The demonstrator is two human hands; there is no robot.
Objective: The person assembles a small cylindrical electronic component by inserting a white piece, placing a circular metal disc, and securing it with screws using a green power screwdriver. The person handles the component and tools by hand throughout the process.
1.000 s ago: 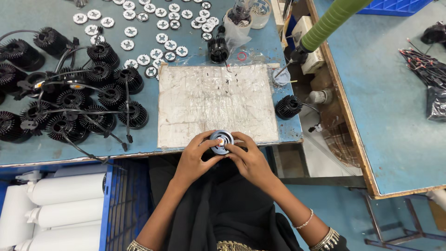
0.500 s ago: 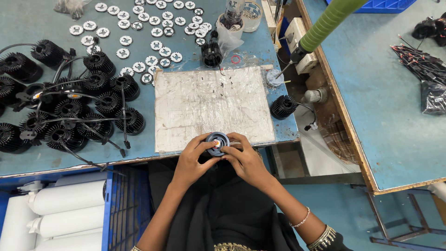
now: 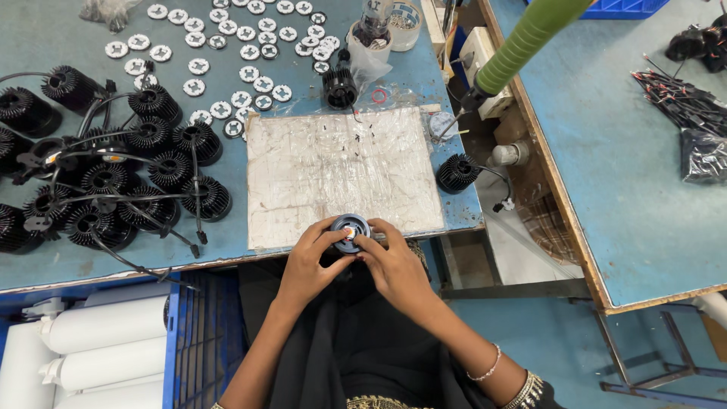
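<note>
A small round black finned housing [image 3: 350, 231] sits at the near edge of the blue worktable [image 3: 68, 261], just past the worn pale work mat [image 3: 341, 170]. The left hand [image 3: 309, 261] grasps its left side with fingers curled around the rim, and the right hand [image 3: 394, 261] clasps the right side, thumb pressing the centre. A cluster of wired black heat sinks [image 3: 113, 182] lies to the left, with white round discs [image 3: 227, 68] scattered beyond.

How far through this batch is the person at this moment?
Done, apparently: a cluster of wired black heat sinks at left. In hand: both hands, left hand and right hand, hold one round part. Left: many white discs lie loose.
</note>
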